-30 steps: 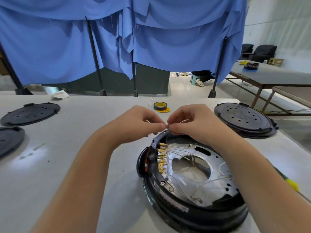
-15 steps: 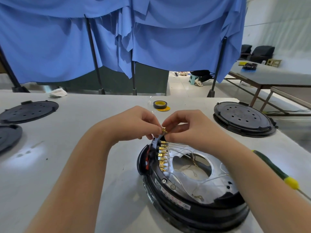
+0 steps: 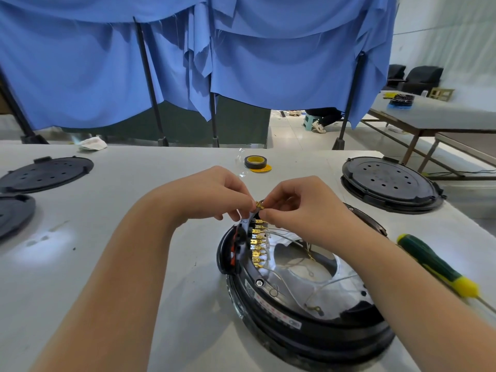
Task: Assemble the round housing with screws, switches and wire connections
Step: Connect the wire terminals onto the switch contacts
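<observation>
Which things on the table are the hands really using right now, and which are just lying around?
In use:
left hand
right hand
brass terminal pinched between them
round housing
row of brass terminals
white wires

Lying about:
tape roll
screwdriver
black covers
crumpled cloth

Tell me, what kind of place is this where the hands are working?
Probably a small workshop or assembly room. Several round black plastic covers lie on a long grey worktable, a green-and-yellow screwdriver waits nearby, and blue cloth curtains hang on black stands behind.
</observation>
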`<action>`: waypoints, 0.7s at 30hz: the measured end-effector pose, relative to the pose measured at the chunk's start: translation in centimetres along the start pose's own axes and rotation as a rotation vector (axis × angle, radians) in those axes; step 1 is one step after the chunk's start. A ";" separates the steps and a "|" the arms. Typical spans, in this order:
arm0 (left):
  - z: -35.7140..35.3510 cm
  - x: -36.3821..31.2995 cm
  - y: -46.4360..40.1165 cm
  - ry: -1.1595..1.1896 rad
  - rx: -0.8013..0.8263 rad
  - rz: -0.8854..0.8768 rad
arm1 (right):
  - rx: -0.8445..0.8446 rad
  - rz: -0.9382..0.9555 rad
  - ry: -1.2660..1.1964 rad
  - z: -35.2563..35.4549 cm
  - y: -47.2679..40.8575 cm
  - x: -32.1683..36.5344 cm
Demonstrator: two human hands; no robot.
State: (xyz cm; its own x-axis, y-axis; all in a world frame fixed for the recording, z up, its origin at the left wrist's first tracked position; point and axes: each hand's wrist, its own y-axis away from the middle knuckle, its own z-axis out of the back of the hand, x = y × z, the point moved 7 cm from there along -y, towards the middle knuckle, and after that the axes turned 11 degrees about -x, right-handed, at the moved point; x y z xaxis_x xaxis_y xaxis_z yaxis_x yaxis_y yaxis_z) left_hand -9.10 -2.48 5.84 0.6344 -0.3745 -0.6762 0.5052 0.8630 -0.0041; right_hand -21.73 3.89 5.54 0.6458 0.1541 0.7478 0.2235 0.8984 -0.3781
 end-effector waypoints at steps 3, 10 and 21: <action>0.0 0.2 -0.2 -0.002 -0.011 0.023 | 0.003 0.020 -0.003 -0.1 0.1 0.2; -0.3 0.3 -0.2 0.007 0.010 0.026 | -0.018 0.040 -0.001 0.1 0.0 0.0; -0.5 0.2 -0.2 -0.001 0.030 0.050 | 0.020 0.011 -0.005 -0.1 0.0 0.0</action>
State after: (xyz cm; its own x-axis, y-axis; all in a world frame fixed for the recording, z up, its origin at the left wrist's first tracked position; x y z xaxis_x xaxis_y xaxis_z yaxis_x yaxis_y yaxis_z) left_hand -9.38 -2.57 5.26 0.6599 -0.3320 -0.6741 0.4905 0.8699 0.0517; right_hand -21.68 3.86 5.45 0.6448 0.1663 0.7460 0.2018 0.9044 -0.3760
